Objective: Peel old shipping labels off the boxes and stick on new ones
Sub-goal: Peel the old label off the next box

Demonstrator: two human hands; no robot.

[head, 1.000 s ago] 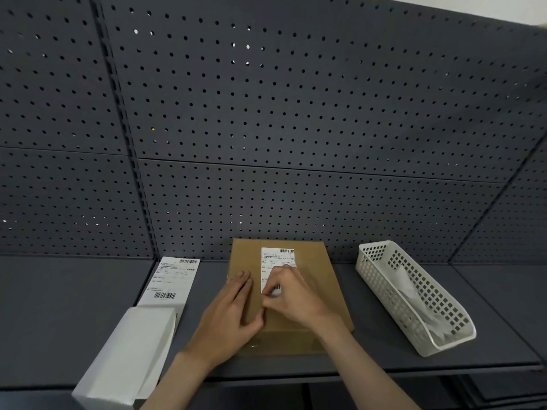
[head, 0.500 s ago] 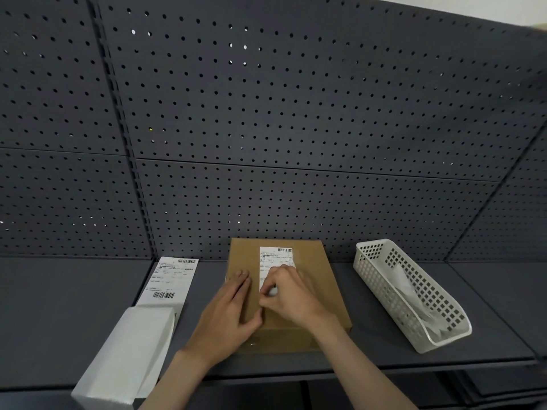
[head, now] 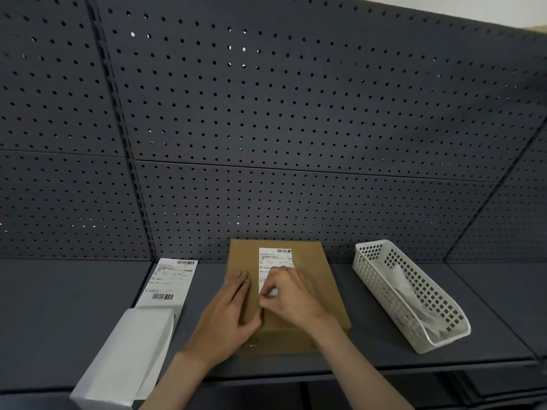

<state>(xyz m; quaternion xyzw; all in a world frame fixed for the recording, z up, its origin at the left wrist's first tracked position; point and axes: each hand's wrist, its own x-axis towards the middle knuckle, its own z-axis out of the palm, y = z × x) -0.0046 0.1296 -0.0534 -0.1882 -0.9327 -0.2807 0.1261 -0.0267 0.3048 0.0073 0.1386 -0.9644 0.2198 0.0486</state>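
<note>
A dark pegboard wall (head: 296, 128) fills the upper frame above a grey shelf (head: 59, 306). Bottom centre lies a cardboard box (head: 319, 279); the left hand (head: 228, 315) presses flat on it with straight fingers, while the right hand (head: 291, 297) pinches the near edge of its white label (head: 275, 258). At right, a white perforated basket (head: 370, 261) holds crumpled white paper (head: 411, 294); at left lies a loose label sheet (head: 171, 279).

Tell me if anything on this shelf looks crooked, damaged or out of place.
Nothing is damaged or spilled. The box sits square, its label straight; the right hand picks at the label's near edge while the left hand lies flat on the box. Only the white pack at the left overhangs the shelf edge.
</note>
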